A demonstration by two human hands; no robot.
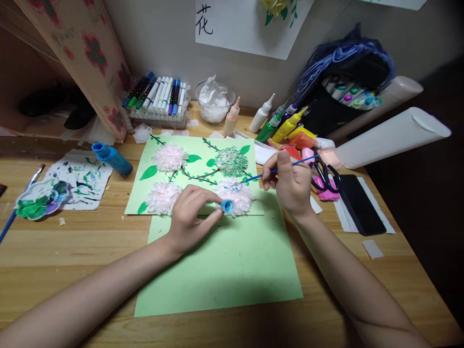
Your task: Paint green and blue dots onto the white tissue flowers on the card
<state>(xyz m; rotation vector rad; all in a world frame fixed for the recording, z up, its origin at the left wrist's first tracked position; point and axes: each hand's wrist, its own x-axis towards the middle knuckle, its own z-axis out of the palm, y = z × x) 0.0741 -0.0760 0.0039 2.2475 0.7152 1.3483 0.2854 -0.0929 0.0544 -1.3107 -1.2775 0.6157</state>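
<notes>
Between the thumb and fingers of my left hand (194, 217) is a small blue bottle cap (227, 207), its open side up with blue paint inside. My right hand (290, 181) grips a thin blue paintbrush (279, 170), whose tip touches the lower right tissue-paper flower (241, 199). Blue marks show on that flower's top. The flower sits on a light green card (195, 160) with painted branches and leaves. Two pale pink flowers (169, 157) are on the card's left side, and a flower dabbed green (232, 161) is at the upper right.
An uncapped blue paint bottle (112, 158) stands left of the card. A paint palette (41, 199) with a brush lies farther left. Markers (163, 94), a tissue bowl (215, 99) and paint bottles (268, 126) line the back. Scissors (326, 176) and a phone (362, 205) lie right.
</notes>
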